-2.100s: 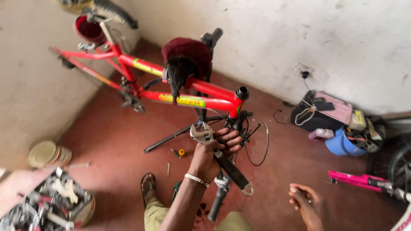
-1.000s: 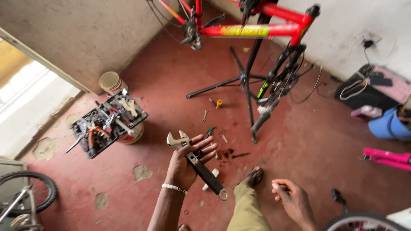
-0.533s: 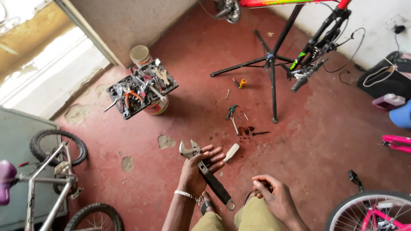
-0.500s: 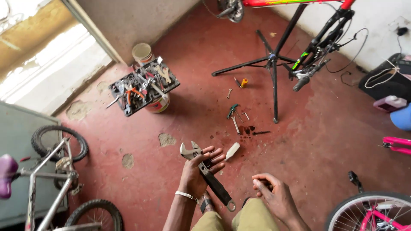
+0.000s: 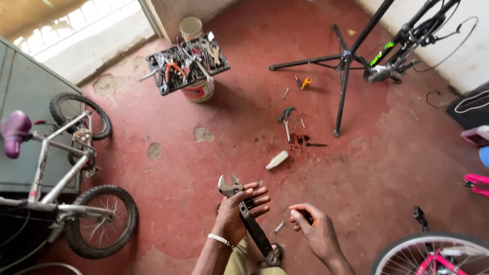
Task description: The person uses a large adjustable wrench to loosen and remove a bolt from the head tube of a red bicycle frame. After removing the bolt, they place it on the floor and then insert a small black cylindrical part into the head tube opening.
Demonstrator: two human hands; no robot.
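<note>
Hidden and cut off around the hands

The right hand (image 5: 316,231) curls over something too small to identify; the pink bicycle wheel (image 5: 433,254) just right of it runs off the bottom edge, and the left hand (image 5: 239,211) covers the adjustable wrench (image 5: 249,219) mid-shaft.

Left hand (image 5: 239,211) grips adjustable wrench (image 5: 248,221), jaw end toward 11 o'clock. Right hand (image 5: 316,231) just beside, at 3 o'clock, fingers curled. Tool tray (image 5: 187,63) on bucket at 11 o'clock; repair stand (image 5: 344,66) at 1 o'clock; red floor (image 5: 204,168).

The floor (image 5: 204,168) is dull red with grey patches. At nine o'clock, a silver bicycle (image 5: 56,173) carries a purple saddle (image 5: 14,131); at five o'clock, a pink-framed wheel (image 5: 433,254).
</note>
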